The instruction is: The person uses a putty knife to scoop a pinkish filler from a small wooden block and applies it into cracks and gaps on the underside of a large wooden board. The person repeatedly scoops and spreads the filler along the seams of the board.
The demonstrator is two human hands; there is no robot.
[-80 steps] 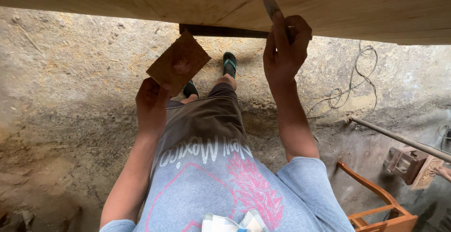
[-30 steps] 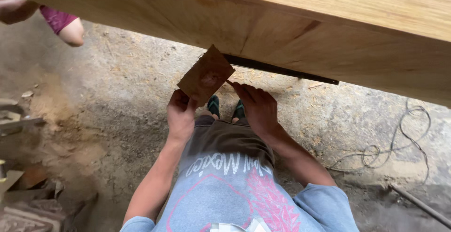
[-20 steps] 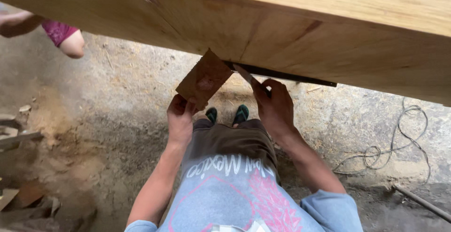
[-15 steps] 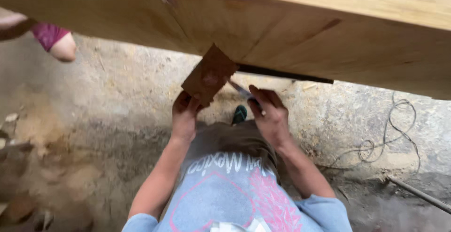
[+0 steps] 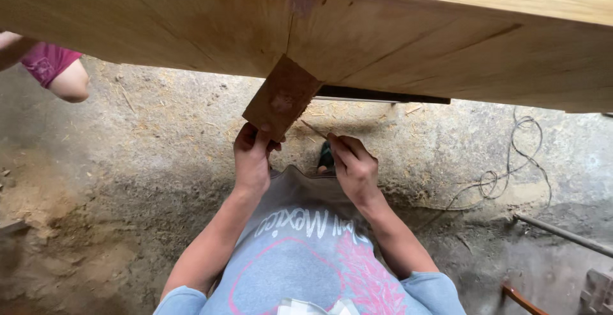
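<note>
My left hand pinches the lower edge of a brown rectangular card-like piece, pressing it up against the side of a large light wooden slab. My right hand holds a thin flat blade-like tool, its tip pointing up-left toward the lower right edge of the brown piece. Both hands work just below the slab's edge, over my grey shirt.
A dark strip runs under the slab's edge. Dirt and sawdust floor lies below. A loose cable and a metal rod lie right. Another person's limb in pink cloth shows at far left.
The view shifted and my right hand dropped from the slab's edge, now holding the thin tool lower beside the brown piece. My left hand keeps the brown piece against the wood.
</note>
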